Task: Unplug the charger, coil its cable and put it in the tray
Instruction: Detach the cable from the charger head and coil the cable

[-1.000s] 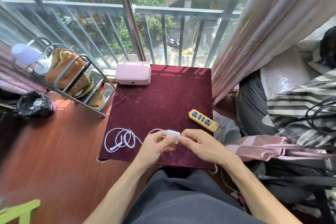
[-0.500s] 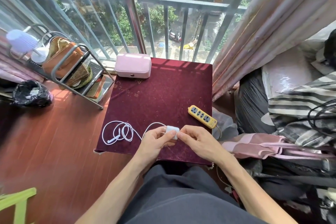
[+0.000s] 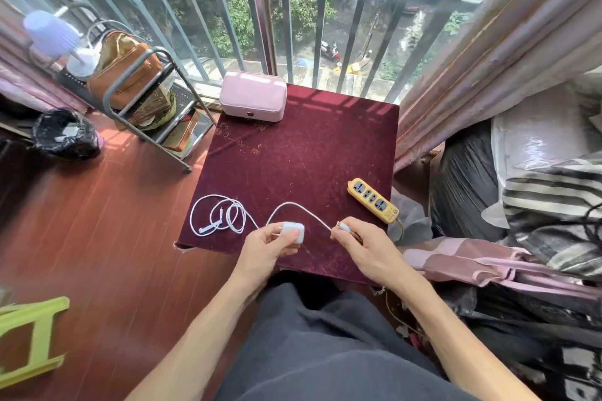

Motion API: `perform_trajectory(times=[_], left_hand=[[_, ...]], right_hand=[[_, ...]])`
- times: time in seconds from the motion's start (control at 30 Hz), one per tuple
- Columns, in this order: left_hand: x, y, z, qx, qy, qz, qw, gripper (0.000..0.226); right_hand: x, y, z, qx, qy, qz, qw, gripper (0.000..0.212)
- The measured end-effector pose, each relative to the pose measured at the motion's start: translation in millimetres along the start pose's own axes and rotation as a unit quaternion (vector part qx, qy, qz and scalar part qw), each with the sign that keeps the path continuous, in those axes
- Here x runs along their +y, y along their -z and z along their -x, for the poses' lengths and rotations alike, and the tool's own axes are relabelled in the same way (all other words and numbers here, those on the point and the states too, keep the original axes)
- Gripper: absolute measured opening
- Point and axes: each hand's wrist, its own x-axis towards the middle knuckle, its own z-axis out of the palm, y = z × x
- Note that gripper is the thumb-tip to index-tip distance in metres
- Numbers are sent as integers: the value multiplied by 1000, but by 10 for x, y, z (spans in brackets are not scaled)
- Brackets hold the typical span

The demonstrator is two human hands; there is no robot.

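My left hand grips the white charger block over the front edge of the dark red table, its prongs pointing left. My right hand pinches the plug end of the white cable, which is pulled out of the block. The cable arcs back from my right hand and lies in loose loops at the table's front left. A yellow power strip lies at the right edge with no plug in it. A closed pink box stands at the far left corner.
A metal rack with a brown bag stands left of the table, and a black bin bag sits on the wooden floor. Curtains and heaped bedding crowd the right side. A green stool is at the lower left. Railings stand behind.
My hands were together on the charger block. They have moved apart, and the cable's plug end has come out of the block in my right hand.
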Motion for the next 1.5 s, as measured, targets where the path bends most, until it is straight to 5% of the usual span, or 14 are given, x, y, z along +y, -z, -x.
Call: perform_trajectory(times=[0.23,0.37,0.67,0.97,1.23,1.3,1.43,1.5], left_hand=[[-54,316,-603,136,17,-91,986,7],[36,380,-1295,182,15,-212,960,27],[-205,354,-2679,173,42,-441,880,35],[-529,400,-3140,164,70,-498,849,54],[-519,356,-2981,158,124,-451,869,79],[-428,256,-2739,155,125,-421,885,65],[-127,-165,-1894,2,172,-247,954,39],[74,-389,-1370,-93,226,-199,949,48]], right_hand=[[226,-111,59,19,-33,17,999,38],[377,-240,70,16,-68,26,997,37],[660,-471,83,56,-154,0,986,38],[840,-528,49,80,-204,-28,975,35],[784,-436,-11,106,-177,8,978,21],[667,-357,-32,122,-145,15,982,20],[325,-74,-61,140,-53,66,987,23],[95,86,-70,175,-2,128,976,17]])
